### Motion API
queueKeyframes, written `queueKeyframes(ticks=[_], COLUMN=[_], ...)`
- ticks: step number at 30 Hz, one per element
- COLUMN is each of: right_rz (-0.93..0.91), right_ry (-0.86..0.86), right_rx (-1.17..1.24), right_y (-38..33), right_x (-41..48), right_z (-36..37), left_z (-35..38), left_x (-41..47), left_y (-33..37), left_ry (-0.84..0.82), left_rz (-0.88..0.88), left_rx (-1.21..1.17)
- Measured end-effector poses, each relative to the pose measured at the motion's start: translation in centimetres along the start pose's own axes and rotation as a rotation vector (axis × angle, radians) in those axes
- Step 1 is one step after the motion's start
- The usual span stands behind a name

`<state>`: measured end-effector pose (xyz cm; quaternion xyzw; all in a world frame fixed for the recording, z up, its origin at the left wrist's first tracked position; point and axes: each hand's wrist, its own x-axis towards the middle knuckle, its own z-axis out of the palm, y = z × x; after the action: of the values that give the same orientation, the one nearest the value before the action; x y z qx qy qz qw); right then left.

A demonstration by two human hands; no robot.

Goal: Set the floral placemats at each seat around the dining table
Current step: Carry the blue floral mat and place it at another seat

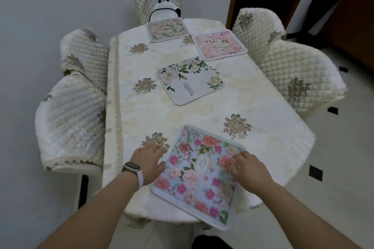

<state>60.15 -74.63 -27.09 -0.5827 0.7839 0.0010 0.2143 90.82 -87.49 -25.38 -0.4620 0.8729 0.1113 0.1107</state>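
Observation:
A blue placemat with pink and coral flowers lies skewed at the near end of the dining table, one corner hanging over the front edge. My left hand, with a watch on its wrist, lies flat on the cloth and touches the mat's left edge with the thumb. My right hand presses down on the mat's right side. A white mat with green leaves and the word "Beautiful" sits mid-table. A pink mat lies at the far right seat, and a pale floral mat at the far end.
Quilted cream chairs ring the table: two on the left, two on the right, one at the far end with a white bag on it. A wall runs along the left. Tiled floor lies to the right.

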Motion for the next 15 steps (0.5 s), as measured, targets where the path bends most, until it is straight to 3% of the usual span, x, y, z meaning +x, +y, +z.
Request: queueKeyframes(ticks=[8, 15], right_rz=[0.13, 0.209], right_ry=[-0.064, -0.023], right_rx=[0.209, 0.402], right_y=[3.8, 3.2], right_x=[-0.1, -0.8], right_z=[3.3, 5.4], left_z=[1.7, 4.3], left_x=[3.3, 4.7], left_y=[1.7, 2.4], left_ry=[-0.189, -0.154], left_rz=[-0.169, -0.394], left_rx=[-0.205, -0.484])
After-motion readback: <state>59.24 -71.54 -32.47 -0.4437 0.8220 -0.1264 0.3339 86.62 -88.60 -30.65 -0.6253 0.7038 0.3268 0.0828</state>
